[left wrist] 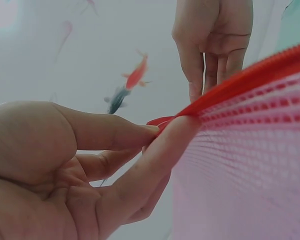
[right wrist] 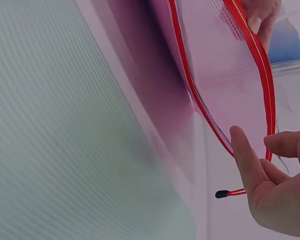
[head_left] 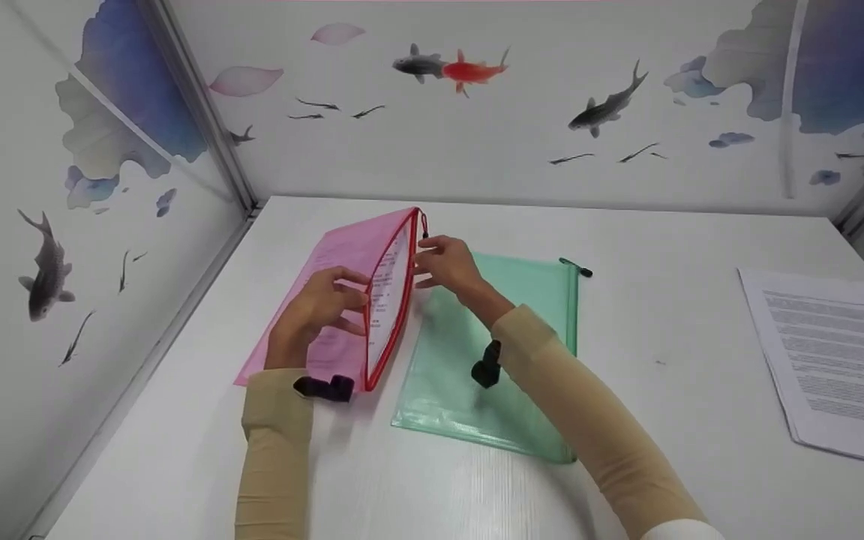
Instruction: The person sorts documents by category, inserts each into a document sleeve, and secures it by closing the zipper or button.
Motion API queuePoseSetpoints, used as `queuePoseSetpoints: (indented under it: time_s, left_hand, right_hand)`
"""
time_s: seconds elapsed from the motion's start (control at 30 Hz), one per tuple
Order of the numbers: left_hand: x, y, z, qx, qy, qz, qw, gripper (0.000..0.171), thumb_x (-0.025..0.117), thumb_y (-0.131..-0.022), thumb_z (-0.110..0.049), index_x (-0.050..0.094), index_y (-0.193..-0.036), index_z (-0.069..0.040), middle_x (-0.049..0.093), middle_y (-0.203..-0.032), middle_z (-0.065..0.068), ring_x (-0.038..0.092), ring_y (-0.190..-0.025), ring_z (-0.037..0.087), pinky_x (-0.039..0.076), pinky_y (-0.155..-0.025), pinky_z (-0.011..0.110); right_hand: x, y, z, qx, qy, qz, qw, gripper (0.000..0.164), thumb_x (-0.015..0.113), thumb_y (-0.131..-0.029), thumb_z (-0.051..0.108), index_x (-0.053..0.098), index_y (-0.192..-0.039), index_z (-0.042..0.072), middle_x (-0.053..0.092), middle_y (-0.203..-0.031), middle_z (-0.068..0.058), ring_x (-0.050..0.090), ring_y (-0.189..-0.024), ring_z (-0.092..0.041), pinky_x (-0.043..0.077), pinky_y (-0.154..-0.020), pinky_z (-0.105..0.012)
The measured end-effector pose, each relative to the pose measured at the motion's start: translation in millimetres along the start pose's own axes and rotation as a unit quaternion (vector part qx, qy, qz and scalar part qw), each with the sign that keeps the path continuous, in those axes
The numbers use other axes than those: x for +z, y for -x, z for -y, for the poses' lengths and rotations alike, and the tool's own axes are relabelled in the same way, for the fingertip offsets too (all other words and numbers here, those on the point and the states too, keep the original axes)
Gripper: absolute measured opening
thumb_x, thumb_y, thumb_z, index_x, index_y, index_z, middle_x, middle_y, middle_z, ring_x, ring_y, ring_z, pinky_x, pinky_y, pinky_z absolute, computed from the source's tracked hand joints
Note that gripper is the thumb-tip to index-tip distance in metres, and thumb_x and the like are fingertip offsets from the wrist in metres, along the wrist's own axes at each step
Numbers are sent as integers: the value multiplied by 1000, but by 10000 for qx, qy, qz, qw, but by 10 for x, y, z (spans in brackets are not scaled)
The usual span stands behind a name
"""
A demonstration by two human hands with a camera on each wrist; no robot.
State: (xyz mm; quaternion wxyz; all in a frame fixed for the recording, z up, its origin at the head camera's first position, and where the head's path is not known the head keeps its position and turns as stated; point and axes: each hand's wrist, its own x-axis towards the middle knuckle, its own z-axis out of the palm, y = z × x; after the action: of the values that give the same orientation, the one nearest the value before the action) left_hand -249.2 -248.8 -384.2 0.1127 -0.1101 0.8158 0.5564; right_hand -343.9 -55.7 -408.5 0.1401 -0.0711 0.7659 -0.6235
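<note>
Head only, printed text (head_left: pixel 381 304) (inside pink pouch (head_left: pixel 343 251))

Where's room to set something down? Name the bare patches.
Widest: table between the green pouch and paper stack. Smaller: between the sleeves, nearer than that pouch. Crowded: at the pink pouch, with left hand and right hand.

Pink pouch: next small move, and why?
Probably ease the right hand into the mouth of the pink pouch to pinch the printed paper. The mouth gapes, the paper shows inside, and the left hand already pinches the red edge, which should steady it.
</note>
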Motion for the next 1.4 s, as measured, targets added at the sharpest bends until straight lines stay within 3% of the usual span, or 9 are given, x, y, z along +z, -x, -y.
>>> queuePoseSetpoints:
  time_s: [0.2,0.37,0.57,0.87,1.03,1.2,1.4]
  left_hand:
    - [-33,39,6,-14,-125,162,9998,40,63,-95,-11,53,-133,-15,58,-131,14,66,-108,34,63,-79,42]
    - [-62,49,26,194,-182,369,9990,41,61,-95,-7,52,-134,-9,59,-131,20,67,-106,33,63,-75,43]
    - [-76,58,42,331,-241,491,9980,40,62,-95,-9,53,-133,-7,60,-128,21,67,-103,32,63,-76,46]
    - [-110,77,65,371,-305,554,9973,35,62,-95,-10,55,-129,-9,62,-127,19,67,-105,32,63,-76,46]
    - [-103,30,72,473,-370,881,9943,37,61,-96,-9,54,-131,-5,60,-129,21,66,-105,32,63,-73,42]
    - [-104,-4,96,391,-374,1034,9932,39,61,-96,-7,52,-133,-3,58,-131,22,67,-104,30,63,-72,40]
    - [-88,-26,138,368,-456,1200,9910,33,62,-95,-6,54,-127,-4,59,-124,20,66,-101,29,63,-70,40]
  right_hand:
    - [-103,-166,43,-453,814,-355,9950,38,57,-101,21,56,-136,4,64,-122,-14,66,-111,-28,62,-82,-31]
    - [-145,-259,-1,-823,1105,-526,9891,42,57,-102,24,54,-139,5,61,-130,-14,64,-117,-25,59,-92,-36]
    - [-194,-355,-47,-768,760,-357,9935,51,58,-102,29,46,-148,11,51,-148,-12,55,-131,-26,50,-108,-40]
    - [-226,-454,-65,-126,501,196,9985,64,57,-102,38,32,-158,19,37,-162,-6,39,-148,-25,37,-120,-43]
    - [-230,-456,-74,8,360,320,9988,63,56,-102,38,33,-157,17,40,-160,-6,39,-147,-25,35,-121,-45]
    - [-183,-471,-77,94,-29,293,9995,56,55,-103,35,43,-152,11,48,-153,-9,47,-140,-25,43,-116,-41]
    - [-149,-448,-59,-139,-522,53,9985,45,56,-103,25,53,-143,5,57,-141,-15,54,-130,-27,48,-111,-39]
